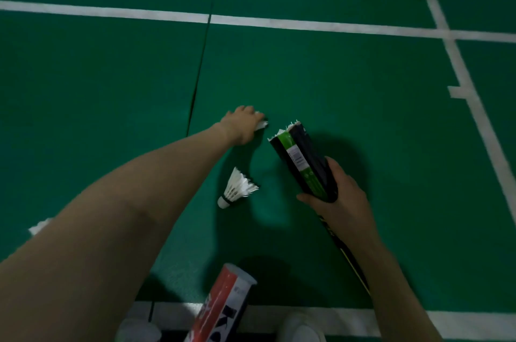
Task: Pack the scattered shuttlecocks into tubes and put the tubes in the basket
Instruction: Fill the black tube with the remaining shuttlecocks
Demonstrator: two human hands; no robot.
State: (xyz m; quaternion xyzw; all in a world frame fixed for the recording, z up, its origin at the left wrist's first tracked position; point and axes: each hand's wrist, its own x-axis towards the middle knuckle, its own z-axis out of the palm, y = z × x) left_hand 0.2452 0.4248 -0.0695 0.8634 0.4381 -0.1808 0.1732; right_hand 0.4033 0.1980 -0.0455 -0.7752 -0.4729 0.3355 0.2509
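Observation:
My left hand (243,126) reaches out low over the green court floor and grips a white shuttlecock (262,125), whose feathers stick out past my fingers. My right hand (339,196) holds a black and green tube (303,160) tilted up to the left, with white feathers showing at its open top. Another white shuttlecock (237,188) lies on the floor between my arms. A further white shuttlecock (39,226) peeks out behind my left forearm. A red, white and black tube (223,308) lies at the bottom centre.
A thin black and yellow racket shaft (344,252) runs under my right arm. White court lines (307,23) cross the floor at the top and right, and another runs along the bottom. A white shoe (300,327) shows at the bottom edge. A dark seam (199,68) splits the mat.

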